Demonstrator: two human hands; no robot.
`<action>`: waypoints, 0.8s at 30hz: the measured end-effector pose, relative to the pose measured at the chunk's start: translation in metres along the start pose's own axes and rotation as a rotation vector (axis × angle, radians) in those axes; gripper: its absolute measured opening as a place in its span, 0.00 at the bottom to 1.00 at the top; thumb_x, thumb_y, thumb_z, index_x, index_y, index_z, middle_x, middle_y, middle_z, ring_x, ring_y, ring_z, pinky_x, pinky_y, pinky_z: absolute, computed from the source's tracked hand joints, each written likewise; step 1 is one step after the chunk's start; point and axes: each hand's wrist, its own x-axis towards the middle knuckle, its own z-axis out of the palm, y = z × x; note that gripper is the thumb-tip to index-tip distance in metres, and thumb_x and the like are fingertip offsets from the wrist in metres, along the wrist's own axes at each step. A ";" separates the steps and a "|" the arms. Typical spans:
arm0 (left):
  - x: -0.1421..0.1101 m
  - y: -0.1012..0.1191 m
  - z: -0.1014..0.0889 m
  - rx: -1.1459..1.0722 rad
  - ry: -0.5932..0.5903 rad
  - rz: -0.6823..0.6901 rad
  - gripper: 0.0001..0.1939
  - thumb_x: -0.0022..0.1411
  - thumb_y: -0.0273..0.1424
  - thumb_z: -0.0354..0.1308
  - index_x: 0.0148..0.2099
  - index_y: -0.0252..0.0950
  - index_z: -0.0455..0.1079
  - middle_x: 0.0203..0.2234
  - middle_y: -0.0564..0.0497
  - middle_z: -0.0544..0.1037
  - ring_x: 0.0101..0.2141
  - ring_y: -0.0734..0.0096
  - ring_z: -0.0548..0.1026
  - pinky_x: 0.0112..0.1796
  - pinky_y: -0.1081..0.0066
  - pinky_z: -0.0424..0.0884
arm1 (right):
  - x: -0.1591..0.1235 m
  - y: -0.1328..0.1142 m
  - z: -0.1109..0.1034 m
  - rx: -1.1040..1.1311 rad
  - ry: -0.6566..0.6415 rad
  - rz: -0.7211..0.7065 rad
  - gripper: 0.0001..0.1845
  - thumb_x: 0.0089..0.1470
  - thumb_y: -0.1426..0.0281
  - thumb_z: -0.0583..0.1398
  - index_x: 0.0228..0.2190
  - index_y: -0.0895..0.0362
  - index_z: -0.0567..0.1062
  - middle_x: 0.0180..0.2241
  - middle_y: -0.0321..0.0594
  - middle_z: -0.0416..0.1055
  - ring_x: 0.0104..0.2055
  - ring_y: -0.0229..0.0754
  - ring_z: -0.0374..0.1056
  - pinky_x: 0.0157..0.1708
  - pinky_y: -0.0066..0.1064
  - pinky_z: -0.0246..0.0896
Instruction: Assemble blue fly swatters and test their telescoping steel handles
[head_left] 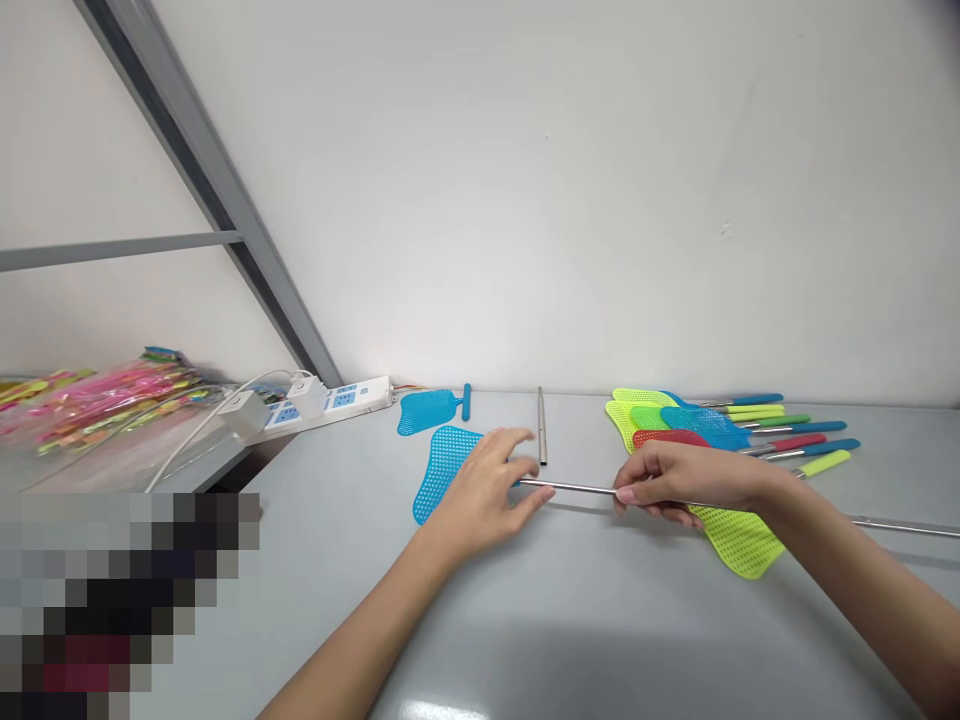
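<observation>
My right hand [664,480] pinches a long thin metal rod [577,487], which runs past my wrist to the right edge of the view. At the rod's left end is a blue perforated fly swatter head [442,470], partly hidden by my left hand. My left hand [495,490] is beside that joint with its fingers spread, the thumb close to the rod; whether it touches is unclear. Beneath my right wrist lies a yellow-green swatter head [742,545]. Several fly swatters with coloured grips [802,443] are piled beyond my right hand.
A short metal tube [542,430] lies near the wall. Left of it are a smaller blue swatter head [427,412] and a blue grip piece [466,402]. A white power strip [345,398] with plugs sits at the table's left back, beside plastic-wrapped colourful items [120,400].
</observation>
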 end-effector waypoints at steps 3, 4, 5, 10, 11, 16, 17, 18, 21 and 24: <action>0.000 -0.015 0.003 0.046 0.063 -0.129 0.21 0.60 0.45 0.45 0.51 0.39 0.62 0.58 0.46 0.49 0.57 0.58 0.46 0.55 0.57 0.46 | -0.005 0.003 -0.005 -0.006 0.003 0.001 0.15 0.51 0.61 0.56 0.30 0.61 0.74 0.17 0.32 0.59 0.15 0.29 0.54 0.13 0.20 0.50; 0.000 -0.021 0.005 0.063 0.079 -0.194 0.22 0.60 0.45 0.43 0.52 0.39 0.60 0.58 0.45 0.49 0.58 0.57 0.44 0.55 0.55 0.44 | -0.006 0.004 -0.006 -0.010 0.008 0.000 0.15 0.51 0.61 0.56 0.29 0.61 0.74 0.16 0.32 0.59 0.15 0.29 0.54 0.13 0.20 0.50; 0.001 -0.026 0.007 0.076 0.098 -0.267 0.23 0.61 0.45 0.42 0.53 0.39 0.59 0.58 0.44 0.48 0.58 0.57 0.44 0.54 0.54 0.44 | -0.007 0.004 -0.007 -0.013 0.020 -0.002 0.15 0.51 0.61 0.56 0.29 0.61 0.73 0.15 0.32 0.59 0.15 0.30 0.54 0.13 0.20 0.50; 0.002 -0.036 0.016 0.041 0.167 -0.566 0.27 0.60 0.48 0.39 0.56 0.38 0.55 0.55 0.40 0.54 0.56 0.54 0.51 0.51 0.54 0.52 | -0.005 0.005 -0.007 0.007 0.063 0.000 0.14 0.51 0.61 0.56 0.27 0.60 0.71 0.15 0.31 0.59 0.16 0.30 0.55 0.14 0.20 0.50; 0.002 -0.035 0.017 0.010 0.164 -0.590 0.28 0.60 0.49 0.39 0.57 0.38 0.54 0.54 0.41 0.55 0.55 0.55 0.54 0.50 0.55 0.54 | -0.004 0.006 -0.007 0.011 0.060 0.005 0.14 0.51 0.61 0.56 0.27 0.60 0.72 0.15 0.31 0.59 0.16 0.30 0.56 0.13 0.20 0.50; 0.001 -0.022 0.020 -0.052 0.124 -0.643 0.31 0.58 0.51 0.40 0.57 0.38 0.53 0.50 0.40 0.57 0.48 0.54 0.63 0.45 0.58 0.61 | -0.003 0.011 -0.010 0.023 0.024 0.016 0.15 0.50 0.60 0.56 0.29 0.61 0.72 0.16 0.31 0.59 0.15 0.30 0.55 0.12 0.20 0.50; 0.001 -0.019 0.021 -0.047 0.120 -0.656 0.31 0.57 0.51 0.41 0.56 0.38 0.54 0.50 0.40 0.57 0.48 0.54 0.63 0.44 0.59 0.62 | -0.004 0.012 -0.010 0.034 0.013 0.011 0.15 0.51 0.61 0.56 0.28 0.62 0.72 0.17 0.31 0.59 0.15 0.29 0.54 0.12 0.20 0.49; 0.001 -0.017 0.023 -0.041 0.118 -0.671 0.30 0.57 0.51 0.41 0.56 0.37 0.55 0.49 0.39 0.57 0.48 0.53 0.63 0.44 0.59 0.62 | -0.004 0.012 -0.011 0.046 0.003 0.008 0.15 0.51 0.61 0.56 0.28 0.62 0.72 0.17 0.31 0.59 0.14 0.29 0.53 0.11 0.20 0.48; 0.001 -0.010 0.029 -0.025 0.117 -0.723 0.28 0.57 0.49 0.42 0.54 0.37 0.58 0.48 0.39 0.58 0.50 0.52 0.61 0.44 0.59 0.61 | -0.004 0.014 -0.010 0.093 -0.039 0.026 0.15 0.52 0.62 0.55 0.27 0.62 0.72 0.17 0.30 0.57 0.13 0.26 0.48 0.10 0.20 0.41; 0.001 -0.005 0.034 0.001 0.121 -0.795 0.25 0.56 0.48 0.44 0.50 0.38 0.61 0.46 0.40 0.58 0.49 0.52 0.61 0.44 0.59 0.61 | -0.001 0.016 -0.006 0.150 -0.089 0.086 0.15 0.51 0.62 0.55 0.26 0.62 0.72 0.17 0.29 0.55 0.13 0.25 0.44 0.10 0.20 0.34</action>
